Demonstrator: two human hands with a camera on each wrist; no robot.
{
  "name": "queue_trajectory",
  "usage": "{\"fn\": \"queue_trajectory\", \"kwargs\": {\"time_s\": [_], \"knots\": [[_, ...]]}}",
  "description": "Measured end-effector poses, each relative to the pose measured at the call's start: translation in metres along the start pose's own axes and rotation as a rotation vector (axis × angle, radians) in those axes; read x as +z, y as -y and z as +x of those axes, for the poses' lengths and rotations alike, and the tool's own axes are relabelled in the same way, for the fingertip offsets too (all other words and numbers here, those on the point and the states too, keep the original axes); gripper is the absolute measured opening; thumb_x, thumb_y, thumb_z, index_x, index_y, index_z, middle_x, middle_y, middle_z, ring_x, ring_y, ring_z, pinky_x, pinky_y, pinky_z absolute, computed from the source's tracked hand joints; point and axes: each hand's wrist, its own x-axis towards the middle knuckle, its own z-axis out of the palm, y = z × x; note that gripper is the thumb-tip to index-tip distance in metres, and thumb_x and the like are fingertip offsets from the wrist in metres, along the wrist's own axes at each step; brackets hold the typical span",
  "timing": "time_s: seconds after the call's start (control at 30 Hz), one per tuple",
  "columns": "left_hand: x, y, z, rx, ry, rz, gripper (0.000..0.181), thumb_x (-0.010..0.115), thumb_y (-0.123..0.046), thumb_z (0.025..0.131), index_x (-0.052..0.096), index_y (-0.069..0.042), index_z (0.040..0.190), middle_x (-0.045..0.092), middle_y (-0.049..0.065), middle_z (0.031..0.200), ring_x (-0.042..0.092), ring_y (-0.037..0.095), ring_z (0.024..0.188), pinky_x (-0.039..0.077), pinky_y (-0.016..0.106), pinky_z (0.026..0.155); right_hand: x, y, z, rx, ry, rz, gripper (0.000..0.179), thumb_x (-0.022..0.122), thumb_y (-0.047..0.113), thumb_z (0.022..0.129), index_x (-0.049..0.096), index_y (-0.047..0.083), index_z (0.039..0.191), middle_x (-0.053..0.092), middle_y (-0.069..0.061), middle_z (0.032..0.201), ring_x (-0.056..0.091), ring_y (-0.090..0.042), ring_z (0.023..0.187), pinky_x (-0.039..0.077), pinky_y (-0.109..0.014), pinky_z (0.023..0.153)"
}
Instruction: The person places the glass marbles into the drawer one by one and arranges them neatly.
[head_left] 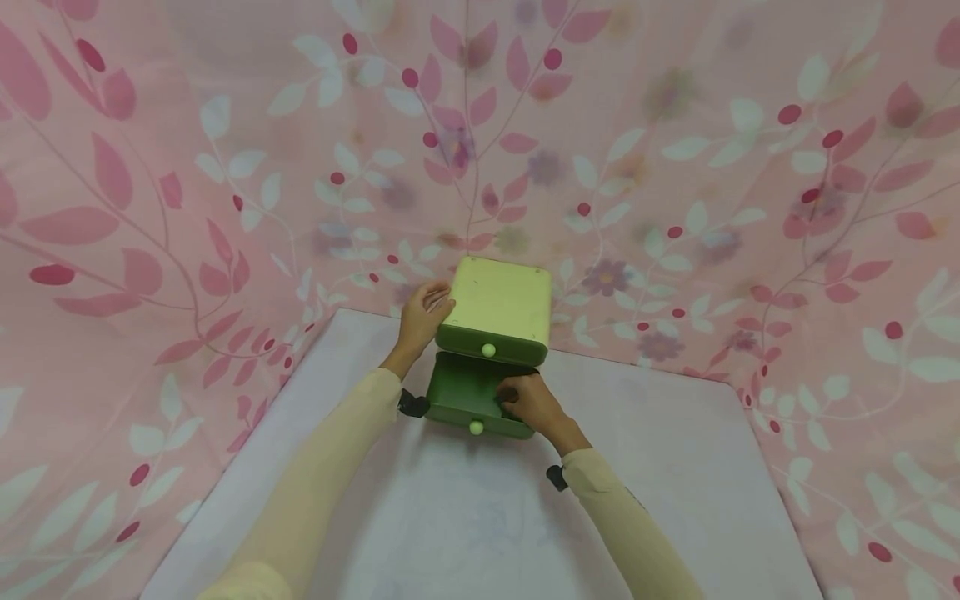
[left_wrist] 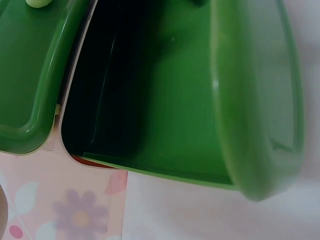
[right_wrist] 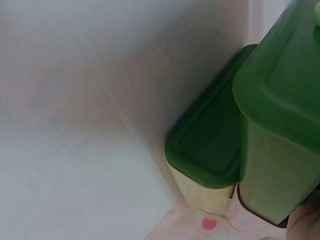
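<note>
A small pale-yellow drawer box [head_left: 498,296] with green drawers stands at the back of the table. My left hand [head_left: 425,321] grips the box's left side, its thumb at the top edge. The upper drawer [head_left: 465,338] is closed. Beneath it, a green drawer [head_left: 453,417] is pulled out, and the left wrist view shows its bare floor. My right hand [head_left: 534,402] reaches over that drawer's right side with curled fingers; whether they hold anything is too dark to tell. In the right wrist view, another closed drawer [right_wrist: 210,132] shows beside the pulled-out drawer.
The white-covered table [head_left: 450,517] extends in front of the box and to both sides. Pink floral cloth [head_left: 637,208] hangs close behind the box and along the left and right sides.
</note>
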Motion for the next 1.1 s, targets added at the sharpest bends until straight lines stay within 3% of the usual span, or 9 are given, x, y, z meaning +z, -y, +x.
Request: {"fn": "queue_trajectory", "kwargs": {"time_s": [0.17,0.57,1.1], "knots": [[0.0003,-0.0003,0.0001,-0.006,-0.004,0.005,0.044,0.064,0.004,0.091,0.05,0.011,0.131,0.047,0.036,0.134,0.045,0.046,0.128,0.039,0.047,0.109,-0.0006,0.0009,-0.0003,-0.007,-0.005,-0.008,0.023,0.077,-0.005,0.078,0.074,0.003,0.1,0.071,-0.009,0.096,0.069,-0.017,0.083,0.058,-0.026,0.072],[0.0018,-0.0035,-0.0013,-0.01,-0.003,0.023,0.044,0.063,0.004,0.091,0.049,0.012,0.132,0.05,0.032,0.133,0.045,0.045,0.128,0.039,0.049,0.109,0.0018,-0.0026,-0.0013,-0.027,-0.02,-0.008,0.024,0.079,-0.005,0.077,0.074,0.005,0.098,0.072,-0.007,0.093,0.069,-0.015,0.081,0.058,-0.025,0.07],[0.0029,-0.0041,-0.0007,-0.016,0.0,0.018,0.044,0.063,0.004,0.091,0.049,0.012,0.132,0.047,0.036,0.134,0.044,0.046,0.129,0.038,0.049,0.11,0.0018,-0.0057,-0.0022,-0.041,-0.04,0.015,0.024,0.078,-0.006,0.077,0.074,0.004,0.099,0.072,-0.008,0.094,0.069,-0.016,0.08,0.058,-0.024,0.069]]}}
